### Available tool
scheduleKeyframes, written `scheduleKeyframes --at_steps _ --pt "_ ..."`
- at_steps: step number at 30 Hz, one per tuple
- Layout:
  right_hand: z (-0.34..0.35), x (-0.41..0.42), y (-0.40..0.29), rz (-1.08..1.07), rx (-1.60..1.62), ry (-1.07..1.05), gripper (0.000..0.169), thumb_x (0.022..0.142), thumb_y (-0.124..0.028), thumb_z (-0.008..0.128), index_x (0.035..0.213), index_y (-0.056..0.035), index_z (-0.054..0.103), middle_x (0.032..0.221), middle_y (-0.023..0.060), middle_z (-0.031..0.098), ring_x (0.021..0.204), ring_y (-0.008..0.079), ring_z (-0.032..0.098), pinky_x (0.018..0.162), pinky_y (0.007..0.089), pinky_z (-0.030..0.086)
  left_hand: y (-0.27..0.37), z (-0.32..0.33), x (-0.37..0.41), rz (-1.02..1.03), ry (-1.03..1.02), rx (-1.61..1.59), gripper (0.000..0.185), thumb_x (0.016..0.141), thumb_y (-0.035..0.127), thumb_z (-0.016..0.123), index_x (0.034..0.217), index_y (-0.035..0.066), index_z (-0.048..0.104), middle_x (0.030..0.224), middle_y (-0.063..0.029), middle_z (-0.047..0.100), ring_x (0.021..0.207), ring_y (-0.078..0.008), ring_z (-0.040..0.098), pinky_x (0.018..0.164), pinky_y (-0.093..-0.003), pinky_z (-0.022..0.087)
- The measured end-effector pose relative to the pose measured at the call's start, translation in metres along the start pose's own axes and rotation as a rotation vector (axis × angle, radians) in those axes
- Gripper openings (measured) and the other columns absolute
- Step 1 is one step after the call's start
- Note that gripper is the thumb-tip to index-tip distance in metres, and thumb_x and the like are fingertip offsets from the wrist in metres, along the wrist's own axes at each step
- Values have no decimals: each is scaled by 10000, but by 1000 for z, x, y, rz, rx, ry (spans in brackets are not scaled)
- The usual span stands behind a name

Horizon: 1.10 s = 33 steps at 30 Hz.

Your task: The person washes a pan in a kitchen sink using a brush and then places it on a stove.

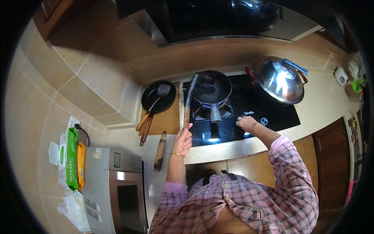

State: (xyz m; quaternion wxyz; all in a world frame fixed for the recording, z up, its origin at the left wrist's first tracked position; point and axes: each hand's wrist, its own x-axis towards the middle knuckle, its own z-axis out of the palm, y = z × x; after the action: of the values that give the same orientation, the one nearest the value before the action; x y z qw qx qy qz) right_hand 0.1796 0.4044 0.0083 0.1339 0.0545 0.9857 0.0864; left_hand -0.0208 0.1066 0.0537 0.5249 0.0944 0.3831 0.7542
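Observation:
My left hand grips the wooden end of a long-handled metal cooking tool. The shaft slants up past the left side of a black frying pan, and its far end reaches the pan's rim; the head is hard to make out against the dark pan. The pan rests on a gas burner with a blue flame beneath, its grey handle pointing towards me. At the front of the black glass hob, the fingers of my right hand close around a control knob, mostly hidden by them.
A wok with a domed steel lid occupies the hob's right side. Left of the hob, a second pan holds a turner on a brown board. Nearer lie a wooden rod and a microwave. A range hood overhangs.

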Motion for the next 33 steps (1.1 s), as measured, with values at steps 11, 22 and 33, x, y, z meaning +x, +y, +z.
scheduleKeyframes --at_steps 11,22,33 --pt "5 -3 -1 11 -27 23 254 722 -95 675 974 -104 639 1014 92 592 935 266 616 771 348 515 51 -84 33 207 293 -212 296 943 306 527 1164 109 529 644 63 423 435 -21 300 353 -166 244" --pt "8 -1 -2 15 -17 55 263 691 -79 694 948 -107 642 1007 83 598 923 256 616 755 344 517 50 -128 57 66 216 -477 354 948 363 493 1084 44 564 668 43 505 451 -39 391 374 -170 329" --pt "4 -1 -2 -11 -24 7 235 731 -84 667 964 -101 641 1034 92 598 937 259 619 764 341 517 46 -110 49 38 473 -434 622 868 553 517 1128 -12 506 972 -136 612 848 -218 611 723 -298 524"
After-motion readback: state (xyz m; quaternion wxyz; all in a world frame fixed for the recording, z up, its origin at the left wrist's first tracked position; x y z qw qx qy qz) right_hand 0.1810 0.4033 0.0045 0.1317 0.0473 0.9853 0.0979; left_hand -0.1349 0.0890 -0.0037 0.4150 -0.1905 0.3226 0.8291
